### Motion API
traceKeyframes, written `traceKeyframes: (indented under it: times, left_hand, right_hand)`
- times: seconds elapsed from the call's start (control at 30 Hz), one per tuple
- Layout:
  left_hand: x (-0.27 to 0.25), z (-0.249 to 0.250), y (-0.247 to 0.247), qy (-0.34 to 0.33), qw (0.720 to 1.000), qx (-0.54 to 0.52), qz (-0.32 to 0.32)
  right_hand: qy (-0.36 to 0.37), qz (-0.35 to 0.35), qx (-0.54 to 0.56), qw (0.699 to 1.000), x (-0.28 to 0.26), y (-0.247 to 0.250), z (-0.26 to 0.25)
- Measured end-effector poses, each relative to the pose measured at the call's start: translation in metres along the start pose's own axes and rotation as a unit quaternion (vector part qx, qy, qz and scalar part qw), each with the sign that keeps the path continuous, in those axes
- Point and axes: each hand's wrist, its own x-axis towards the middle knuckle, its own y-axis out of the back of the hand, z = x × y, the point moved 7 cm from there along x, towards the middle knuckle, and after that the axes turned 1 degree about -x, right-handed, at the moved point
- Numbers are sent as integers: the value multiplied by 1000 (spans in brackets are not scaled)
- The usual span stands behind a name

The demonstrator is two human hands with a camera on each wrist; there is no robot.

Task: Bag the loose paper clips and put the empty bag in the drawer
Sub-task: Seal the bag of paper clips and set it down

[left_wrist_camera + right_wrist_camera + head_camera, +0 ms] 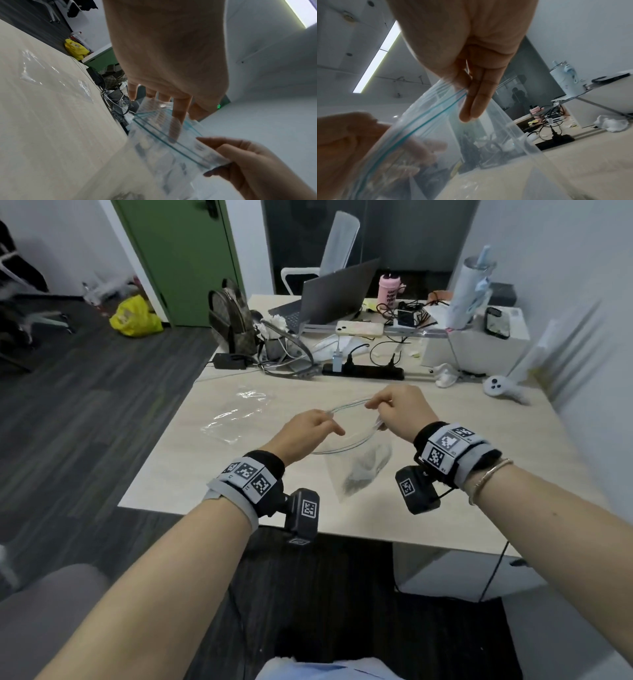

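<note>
Both hands hold a clear zip-top plastic bag with a blue-green seal strip [356, 460] in the air above the pale wood-grain counter [428, 501]. The left hand [303, 431] pinches the rim of the bag's mouth at its left end; in the left wrist view its forefinger reaches down along the plastic by the seal strip while the thumb sits on the other side. The right hand [402, 410] grips the far right part of the rim, with thumb pressed against two straight fingers [477, 102] on the blue-green strip. Between the two hands the mouth of the bag gapes in a wide loop. The bag hangs down from the hands toward the near edge of the counter, and a dark grey heap of small paper clips [364, 470] lies in its lower part; single clips are too blurred to make out.

A second clear plastic bag, flat and crumpled [236, 414], lies on the counter to the left of the hands, well apart from the held one, and looks empty.

Farther back on the counter stand a black power strip with plugs in it [363, 371], a grey open laptop [334, 294], a pink bottle [388, 287] and a brown patterned backpack [231, 316]. A white hand controller [496, 386] rests near the right wall
</note>
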Motion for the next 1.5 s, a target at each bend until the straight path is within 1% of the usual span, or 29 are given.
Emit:
traceKeyframes:
  times: [0.1,0.17,0.2,0.27,0.3,0.33,0.4,0.47,0.6,0.67,0.77,0.83,0.9,1.0,1.13,1.23,1.3,1.4,1.5]
  left_hand:
    - [13,-5,-14,16,993,113,-41]
    - [24,-10,-18,3,982,187,-40]
    - [30,-11,-18,-12,981,192,-29]
    - [40,-8,-14,-41,989,143,12]
    - [44,-5,-11,-54,991,115,36]
    - [48,-2,-8,-67,992,94,56]
    - [55,8,-6,-87,990,78,76]
    - [64,13,-8,-96,989,80,78]
    - [79,10,-16,-76,992,94,41]
    - [84,7,-20,-80,989,119,31]
    - [90,6,-19,-119,977,161,65]
    - [94,6,-15,-129,973,167,90]
    - [99,6,-8,-125,974,156,108]
    - [109,0,3,-113,976,145,117]
    - [127,-22,20,-74,986,82,124]
    - [138,-37,29,-43,989,73,123]
    - [146,-46,29,-32,990,98,97]
    - [155,-59,24,-17,987,151,55]
    - [158,-68,19,-4,977,208,53]
  right_hand:
    - [-26,20,11,999,4,13,18]
    - [-35,32,21,999,6,20,29]
    - [-38,43,37,998,7,24,36]
    - [-48,56,71,995,9,31,50]
    - [-44,59,66,995,11,35,57]
    - [-37,55,47,997,12,37,63]
    - [-20,31,-21,999,15,38,73]
    - [-5,8,-84,996,17,36,82]
    - [-22,-19,-79,996,23,34,106]
    - [-24,-29,-95,995,26,30,115]
    - [-14,-48,-98,994,33,24,122]
    - [-11,-44,-92,995,38,25,126]
    - [-11,-34,-76,996,43,27,127]
    - [1,-17,-58,998,52,26,122]
    - [25,19,-39,999,69,23,112]
    - [36,20,-37,998,84,14,106]
    - [17,2,-43,999,93,5,109]
    - [-33,-50,-50,997,103,-14,120]
    - [-64,-101,-77,990,109,-33,131]
